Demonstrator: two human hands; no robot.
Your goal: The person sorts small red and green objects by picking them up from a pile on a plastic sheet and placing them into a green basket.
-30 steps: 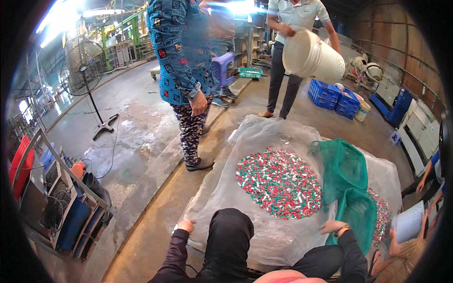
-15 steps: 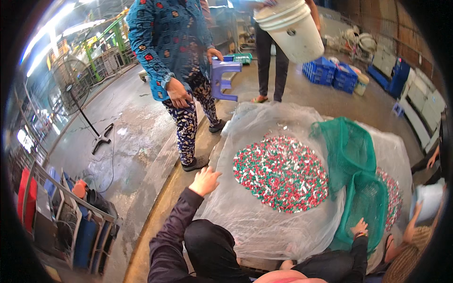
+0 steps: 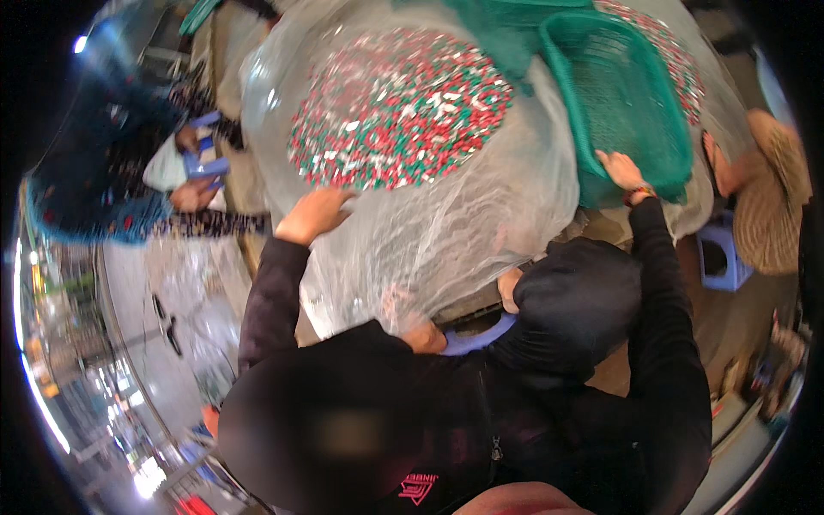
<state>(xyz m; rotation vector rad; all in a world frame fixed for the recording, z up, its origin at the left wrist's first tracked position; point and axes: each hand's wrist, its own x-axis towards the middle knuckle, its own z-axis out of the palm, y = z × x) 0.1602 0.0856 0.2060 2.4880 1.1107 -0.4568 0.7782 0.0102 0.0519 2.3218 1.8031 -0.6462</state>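
Observation:
A heap of small red, green and white pieces [image 3: 403,120] lies on a sheet of translucent mesh or film [image 3: 429,232]; their kind is too small to tell. Just off the heap's near left edge, my left hand [image 3: 313,215] hovers over the sheet with fingers stretched and nothing in them. To the right stands a green plastic basket [image 3: 618,94] with a fine perforated wall. My right hand [image 3: 621,172] touches the near left corner of that basket, fingers extended over its inner side.
Another person in a blue patterned top [image 3: 94,163] bends at the left beside a purple stool [image 3: 204,154]. Green netting [image 3: 498,34] and more pieces [image 3: 665,56] lie farther off. At the right are a woven hat [image 3: 768,210] and another purple stool [image 3: 721,257].
My view has tipped downward, bringing my lap into sight. My right hand has shifted from inside the basket toward its near left corner. The person at the left has bent down with the stool.

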